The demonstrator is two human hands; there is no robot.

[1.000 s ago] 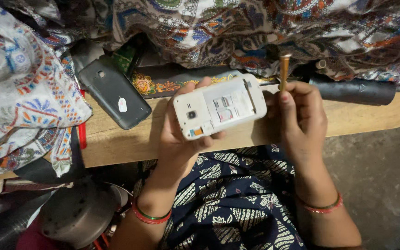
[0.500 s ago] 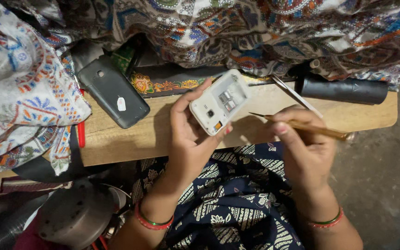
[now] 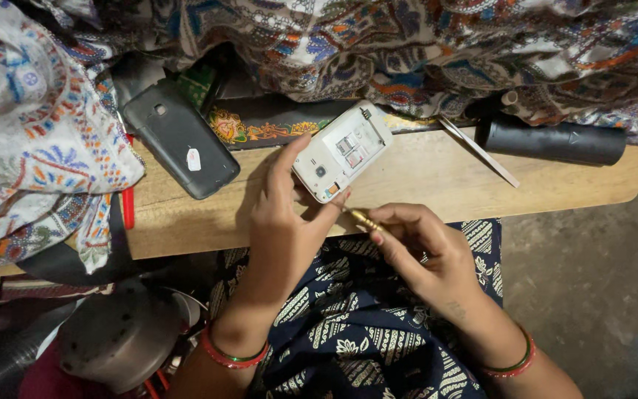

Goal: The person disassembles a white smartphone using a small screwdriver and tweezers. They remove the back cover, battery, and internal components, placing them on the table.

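1. My left hand [image 3: 283, 222] held the white phone [image 3: 342, 151] with its back cover off, thumb on the near edge and fingers curled around the far side, so that the open back faced up to me and did not slip.
2. The phone was in the air just above the wooden board [image 3: 422, 181], near the middle of the view, tilted toward 2 o'clock.
3. My right hand [image 3: 426, 255] pinched a thin brass-coloured tool [image 3: 363, 219] between thumb and fingers (a small screwdriver, I think), its tip aimed at 10 o'clock, at the lower corner of the phone, because that corner was turned to it.
4. At 9 o'clock from the phone lay a dark grey back cover [image 3: 180, 140], put aside on the board.
5. At 3 o'clock lay a black cylinder [image 3: 551, 140] and, just beside it, a thin metal strip [image 3: 479, 151].
6. Patterned cloth [image 3: 407, 44] covered the far edge, at 12 o'clock.
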